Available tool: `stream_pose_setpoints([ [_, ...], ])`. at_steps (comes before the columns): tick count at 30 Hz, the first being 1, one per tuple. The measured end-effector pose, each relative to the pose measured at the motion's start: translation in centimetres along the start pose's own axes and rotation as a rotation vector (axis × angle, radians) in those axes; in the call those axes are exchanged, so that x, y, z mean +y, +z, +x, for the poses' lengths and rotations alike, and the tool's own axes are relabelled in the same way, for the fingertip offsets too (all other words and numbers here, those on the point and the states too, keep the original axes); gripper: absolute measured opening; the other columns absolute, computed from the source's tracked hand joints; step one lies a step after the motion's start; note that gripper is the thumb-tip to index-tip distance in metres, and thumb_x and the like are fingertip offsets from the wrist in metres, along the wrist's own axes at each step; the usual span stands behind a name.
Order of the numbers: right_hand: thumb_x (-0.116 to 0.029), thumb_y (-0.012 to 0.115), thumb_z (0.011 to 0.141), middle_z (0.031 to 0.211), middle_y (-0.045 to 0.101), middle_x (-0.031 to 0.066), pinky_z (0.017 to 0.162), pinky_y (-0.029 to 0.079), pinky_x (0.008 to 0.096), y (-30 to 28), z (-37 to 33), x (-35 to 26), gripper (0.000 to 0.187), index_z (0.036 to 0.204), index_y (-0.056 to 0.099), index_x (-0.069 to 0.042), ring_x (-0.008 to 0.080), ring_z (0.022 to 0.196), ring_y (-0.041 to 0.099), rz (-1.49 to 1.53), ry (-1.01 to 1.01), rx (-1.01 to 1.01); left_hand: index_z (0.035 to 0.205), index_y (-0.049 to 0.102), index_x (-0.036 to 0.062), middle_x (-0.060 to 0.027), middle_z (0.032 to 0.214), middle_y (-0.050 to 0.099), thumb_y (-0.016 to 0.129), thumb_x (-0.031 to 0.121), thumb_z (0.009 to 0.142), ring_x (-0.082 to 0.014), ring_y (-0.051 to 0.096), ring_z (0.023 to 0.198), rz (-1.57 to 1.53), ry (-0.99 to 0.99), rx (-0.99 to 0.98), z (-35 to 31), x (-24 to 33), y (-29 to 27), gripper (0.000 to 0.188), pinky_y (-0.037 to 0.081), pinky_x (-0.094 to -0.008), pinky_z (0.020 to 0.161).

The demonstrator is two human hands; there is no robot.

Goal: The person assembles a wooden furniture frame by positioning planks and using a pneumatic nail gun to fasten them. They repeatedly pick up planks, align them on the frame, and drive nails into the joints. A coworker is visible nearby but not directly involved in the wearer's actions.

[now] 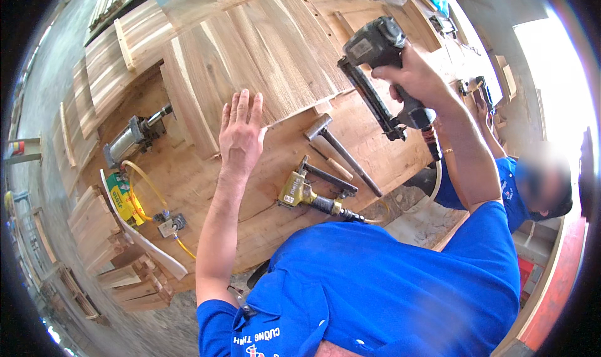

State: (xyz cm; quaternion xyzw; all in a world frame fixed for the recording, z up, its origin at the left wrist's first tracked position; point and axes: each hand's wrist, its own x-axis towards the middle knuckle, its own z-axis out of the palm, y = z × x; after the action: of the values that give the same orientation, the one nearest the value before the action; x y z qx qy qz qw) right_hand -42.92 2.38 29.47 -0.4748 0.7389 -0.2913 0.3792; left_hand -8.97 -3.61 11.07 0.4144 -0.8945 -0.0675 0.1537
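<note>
I have the right hand (421, 75) closed around the handle of the black nail gun (375, 44), raised at the right end of the slatted wooden panel (263, 50), while the left hand (241, 135) lies open and flat at the panel's near edge, its grip holding nothing. The panel rests on the far part of the bench (181, 200); whether the gun's nose touches it, I can't tell from here. My main worry is that open left hand: it is on the same panel the gun is over, so a stray shot or a fastener turning along the grain could reach the fingers. I can't make out where the trigger finger sits, and an early squeeze would be the likely cause. A flat palm may also let the panel slide if the gun pushes sideways. On the near side, the hammer (350, 161) and the yellow nail gun (297, 191) lie close together, where a dropping forearm could knock them. The pale hose (436, 185) below the black gun could snag and pull my aim off. The co-worker (510, 188) at the right makes a wide swing that way risky.
</note>
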Motion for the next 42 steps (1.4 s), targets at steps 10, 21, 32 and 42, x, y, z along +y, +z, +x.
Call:
stream_pose_setpoints([
  [10,-0.019,0.078,0.09,0.087,0.07,0.0084,0.044,0.051,0.0293,-1.8,20.9,-4.3,0.041,0.118,0.056,0.0,0.0124,0.052,0.061,-0.143,-0.183,-0.043,0.156,0.05,0.0139,-0.0161,0.161,0.046,0.086,0.023,0.084,-0.0342,0.041,0.152,0.003,-0.127,0.023,-3.8,-1.8,-2.6,0.081,0.031,-0.057,0.127],
  [21,-0.022,0.079,0.092,0.073,0.061,0.0029,0.046,0.045,0.0284,0.7,28.0,-9.1,0.04,0.118,0.056,-0.003,0.0101,0.052,0.057,-0.523,-0.301,-0.217,0.153,0.054,0.0123,-0.0183,0.161,0.045,0.086,0.024,0.085,-0.0394,0.037,0.153,-0.029,-0.398,0.049,-8.6,-4.5,-4.9,0.076,0.032,-0.0608,0.123],
  [32,-0.023,0.077,0.095,0.073,0.061,0.0033,0.048,0.046,0.0292,0.1,28.5,-9.3,0.042,0.126,0.055,-0.003,0.0104,0.052,0.057,-0.562,-0.344,-0.218,0.152,0.055,0.0088,-0.0224,0.153,0.053,0.083,0.029,0.089,-0.0418,0.044,0.148,-0.074,-0.406,0.106,-8.5,-4.6,-4.5,0.072,0.036,-0.0593,0.12],
  [42,-0.021,0.08,0.092,0.078,0.064,0.0047,0.045,0.048,0.0296,9.4,25.0,-17.2,0.058,0.139,0.05,-0.008,0.0119,0.049,0.063,-0.563,-0.529,-0.347,0.145,0.057,-0.004,-0.0233,0.124,0.069,0.078,0.029,0.098,-0.0325,0.068,0.112,-0.454,-0.71,0.425,-9.8,-3.9,-1.6,0.061,0.055,-0.0429,0.092],
])
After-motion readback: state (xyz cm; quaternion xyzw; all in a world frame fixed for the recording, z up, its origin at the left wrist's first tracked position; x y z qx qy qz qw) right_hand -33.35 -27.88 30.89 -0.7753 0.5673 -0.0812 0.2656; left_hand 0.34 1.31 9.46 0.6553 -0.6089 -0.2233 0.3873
